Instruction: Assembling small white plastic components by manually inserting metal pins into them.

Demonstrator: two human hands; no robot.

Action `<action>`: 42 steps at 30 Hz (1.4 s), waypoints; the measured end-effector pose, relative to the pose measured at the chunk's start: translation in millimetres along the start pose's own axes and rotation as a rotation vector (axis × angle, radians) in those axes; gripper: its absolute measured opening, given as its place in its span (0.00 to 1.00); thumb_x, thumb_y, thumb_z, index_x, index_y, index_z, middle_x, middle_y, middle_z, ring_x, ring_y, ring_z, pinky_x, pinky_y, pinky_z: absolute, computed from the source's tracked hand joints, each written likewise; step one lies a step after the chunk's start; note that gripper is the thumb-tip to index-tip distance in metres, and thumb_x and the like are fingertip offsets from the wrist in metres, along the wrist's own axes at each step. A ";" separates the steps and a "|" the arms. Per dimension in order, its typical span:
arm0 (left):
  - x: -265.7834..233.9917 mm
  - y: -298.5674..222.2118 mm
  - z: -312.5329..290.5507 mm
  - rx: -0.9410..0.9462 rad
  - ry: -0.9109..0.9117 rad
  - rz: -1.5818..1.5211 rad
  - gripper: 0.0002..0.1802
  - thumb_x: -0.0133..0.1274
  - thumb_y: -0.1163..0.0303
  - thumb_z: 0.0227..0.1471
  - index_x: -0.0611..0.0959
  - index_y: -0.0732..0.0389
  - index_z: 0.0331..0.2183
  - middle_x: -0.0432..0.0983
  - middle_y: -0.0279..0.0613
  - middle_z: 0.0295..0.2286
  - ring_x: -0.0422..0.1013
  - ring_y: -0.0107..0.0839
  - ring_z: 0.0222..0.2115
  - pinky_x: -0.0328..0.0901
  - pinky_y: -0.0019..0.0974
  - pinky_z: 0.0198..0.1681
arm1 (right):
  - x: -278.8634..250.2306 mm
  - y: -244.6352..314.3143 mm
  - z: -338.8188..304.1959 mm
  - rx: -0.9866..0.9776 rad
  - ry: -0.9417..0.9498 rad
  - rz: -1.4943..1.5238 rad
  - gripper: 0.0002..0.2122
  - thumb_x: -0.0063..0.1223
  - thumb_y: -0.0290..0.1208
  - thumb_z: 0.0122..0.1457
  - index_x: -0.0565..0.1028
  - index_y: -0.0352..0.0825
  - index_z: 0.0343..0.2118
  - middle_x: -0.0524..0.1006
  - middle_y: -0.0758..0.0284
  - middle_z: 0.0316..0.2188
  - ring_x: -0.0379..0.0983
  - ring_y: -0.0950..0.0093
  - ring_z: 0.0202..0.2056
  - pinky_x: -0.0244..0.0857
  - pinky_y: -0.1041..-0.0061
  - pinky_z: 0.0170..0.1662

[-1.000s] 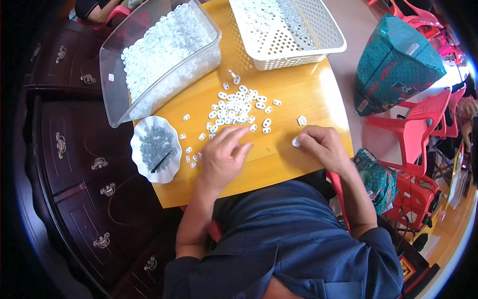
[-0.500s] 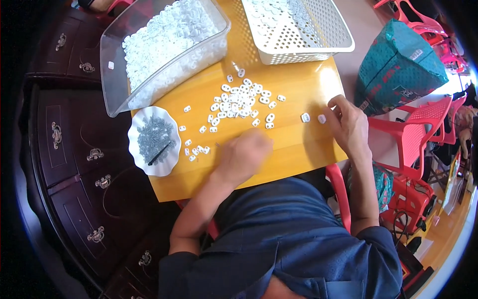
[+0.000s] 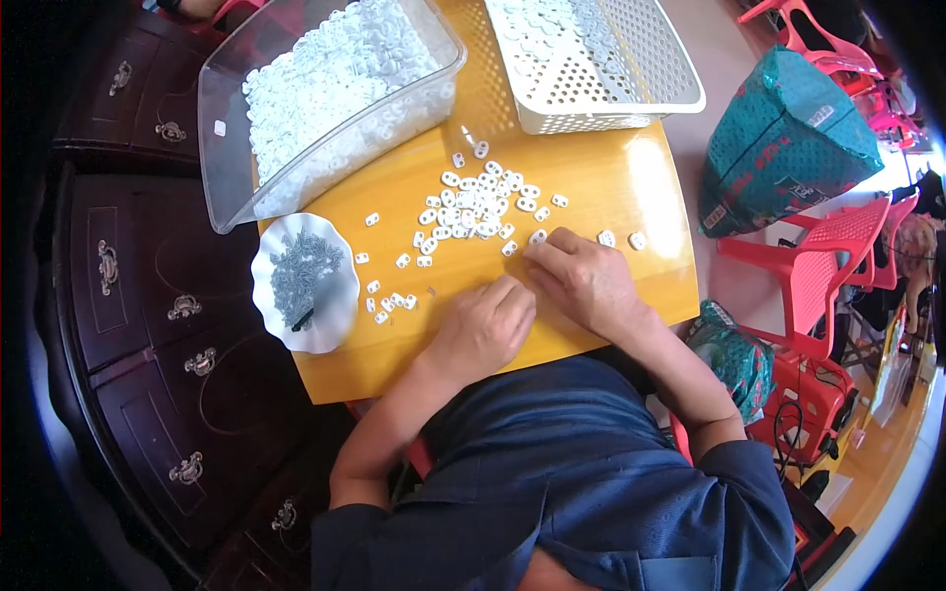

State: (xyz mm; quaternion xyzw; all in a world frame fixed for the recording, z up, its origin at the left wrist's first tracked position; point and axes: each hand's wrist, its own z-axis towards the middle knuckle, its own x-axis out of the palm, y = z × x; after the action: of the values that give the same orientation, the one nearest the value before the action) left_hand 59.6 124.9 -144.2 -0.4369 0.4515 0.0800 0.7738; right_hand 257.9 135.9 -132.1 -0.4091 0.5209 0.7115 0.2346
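My left hand is closed over the table near its front edge, fingers curled inward; whatever they hold is hidden. Just to its right, my right hand reaches in with bent, closed fingers, its fingertips down at the table beside a small white two-hole plastic piece. What these fingertips grip is hidden. Beyond both hands lies a loose pile of similar white two-hole pieces. Two separate white pieces, one of them a rounded piece, lie to the right. Several smaller white pieces are scattered left of my left hand.
At the left, a white scalloped dish holds small grey parts and a black stick. A clear bin full of white pieces and a cream perforated basket stand at the back. A teal bag and red chairs are right of the table.
My right hand has moved left from the two separate white pieces to the pieces beside my left hand. The left hand, blurred before, has shifted only slightly. The view has shifted a little.
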 end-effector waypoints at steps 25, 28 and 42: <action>-35.6 48.4 -53.7 -0.458 -0.135 -0.612 0.07 0.58 0.83 0.54 0.83 0.66 0.38 0.81 0.40 0.32 0.79 0.25 0.31 0.72 0.27 0.34 | 37.3 9.1 23.2 0.107 -0.096 0.063 0.05 0.62 0.29 0.56 0.79 0.38 0.34 0.78 0.62 0.29 0.78 0.59 0.27 0.72 0.63 0.30; -36.8 52.3 -53.6 -0.454 -0.142 -0.641 0.07 0.58 0.83 0.54 0.84 0.66 0.38 0.82 0.41 0.32 0.79 0.26 0.32 0.72 0.28 0.34 | 35.9 8.4 26.1 0.159 -0.116 0.087 0.04 0.62 0.28 0.55 0.79 0.38 0.33 0.78 0.62 0.28 0.78 0.59 0.27 0.72 0.63 0.30; -49.9 66.7 -66.9 -0.429 -0.216 -0.653 0.04 0.59 0.81 0.54 0.85 0.67 0.34 0.80 0.41 0.28 0.75 0.27 0.26 0.68 0.29 0.29 | 36.2 11.7 49.8 0.219 -0.148 0.111 0.04 0.62 0.26 0.55 0.79 0.36 0.33 0.79 0.63 0.27 0.78 0.63 0.26 0.72 0.66 0.30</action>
State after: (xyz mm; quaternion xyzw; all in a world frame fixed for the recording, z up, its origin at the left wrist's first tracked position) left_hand -46.0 128.7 -160.2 -0.6981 0.1782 -0.0324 0.6928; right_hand 212.1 174.9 -149.5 -0.2981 0.5985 0.6906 0.2756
